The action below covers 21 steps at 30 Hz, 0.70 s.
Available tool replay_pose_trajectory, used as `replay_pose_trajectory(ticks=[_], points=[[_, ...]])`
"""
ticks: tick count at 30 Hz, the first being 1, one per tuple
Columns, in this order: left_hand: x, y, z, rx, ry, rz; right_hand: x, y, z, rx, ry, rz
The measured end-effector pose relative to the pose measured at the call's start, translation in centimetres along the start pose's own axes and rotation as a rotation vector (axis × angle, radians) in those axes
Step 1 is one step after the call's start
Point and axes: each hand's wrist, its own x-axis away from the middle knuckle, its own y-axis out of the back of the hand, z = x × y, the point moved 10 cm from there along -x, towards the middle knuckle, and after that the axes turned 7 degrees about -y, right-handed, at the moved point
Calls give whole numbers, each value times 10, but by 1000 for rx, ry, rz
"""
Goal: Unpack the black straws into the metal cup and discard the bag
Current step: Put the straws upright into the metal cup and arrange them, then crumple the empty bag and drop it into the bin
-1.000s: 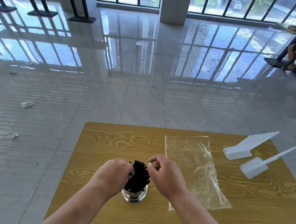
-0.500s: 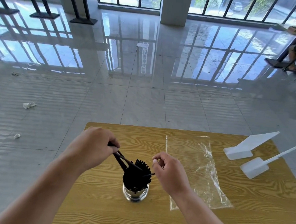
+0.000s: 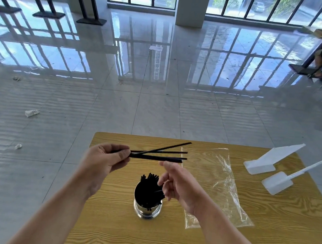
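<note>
Yellow wood-grain surface (image 3: 224,240) carries everything. Clear crumpled plastic bag (image 3: 226,185) lies flat right of the shiny round metal cup (image 3: 146,210). Cup packed with thin black straws (image 3: 149,189), upright. Left hand (image 3: 104,159) above-left of cup, fingers clamped on four loose black straws (image 3: 161,153) fanning rightward. Right hand (image 3: 178,184) just right of cup rim, fingers apart, empty.

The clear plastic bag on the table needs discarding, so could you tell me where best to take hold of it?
Probably pinch the bag with the fingers at its near end, coming from above with the right hand, which hovers empty beside it. It lies flat and empty on the table, so crumpled film lifts easier than a flat edge.
</note>
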Motion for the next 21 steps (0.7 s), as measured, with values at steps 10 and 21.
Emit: replay_pose_trajectory(ticks=[10,21], points=[[25,-30,98,170,313,122,11,19,62,204,269,-264],[8,-7,84,-855,-5,50,3,-2,25,894,239,-335]])
